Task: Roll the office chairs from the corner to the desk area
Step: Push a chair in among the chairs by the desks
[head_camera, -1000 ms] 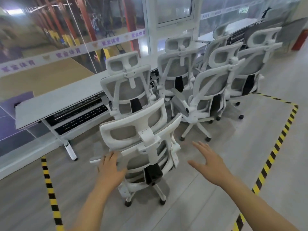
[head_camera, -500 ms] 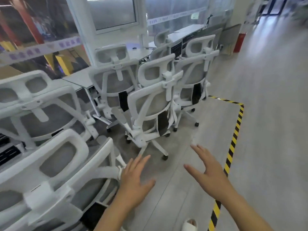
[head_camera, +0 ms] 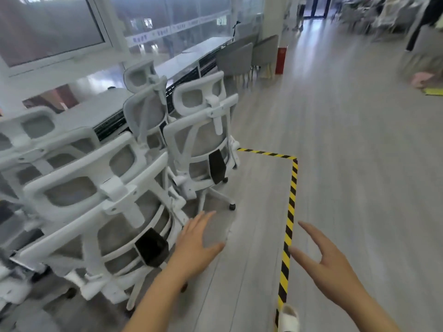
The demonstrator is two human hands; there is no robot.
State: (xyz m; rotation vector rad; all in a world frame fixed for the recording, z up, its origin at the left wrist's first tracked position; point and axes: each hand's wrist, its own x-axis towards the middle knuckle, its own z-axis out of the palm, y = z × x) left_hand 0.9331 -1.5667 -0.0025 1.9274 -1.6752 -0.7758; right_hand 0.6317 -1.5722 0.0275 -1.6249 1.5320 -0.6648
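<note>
A: The room was long, with a pale plank floor (head_camera: 347, 144), a glass wall (head_camera: 182, 22) on the left and a white counter (head_camera: 93, 111) running beneath it. Yellow-and-black tape (head_camera: 291, 200) boxed off one corner of the floor.

B: And the chairs?

A: They were inside the tape, crowded beside the counter with their backs toward the person. The nearest chair (head_camera: 119, 207) sat low on the left with its back tilted. A second chair (head_camera: 191, 140) stood farther ahead, upright, close to the far run of tape.

B: Did either grip have hold of one?

A: No. The left grip (head_camera: 196, 246) was spread flat with its fingers (head_camera: 203, 218) straight. It held nothing and hung just right of the nearest chair's back. The right grip (head_camera: 330, 267) was also wide open and empty. It was out past the tape line, well apart from every chair.

B: Which looked better placed?

A: The left, probably. The nearest chair lay immediately to its left, and the second chair was straight ahead of it. Each chair's back ran upward, so a hold on the top rail seemed sensible for rolling it. The right grip would have needed to cross the tape inward.

B: How far along was the job?

A: That was hard to judge. The chairs were clustered in the corner, and none was in hand.
</note>
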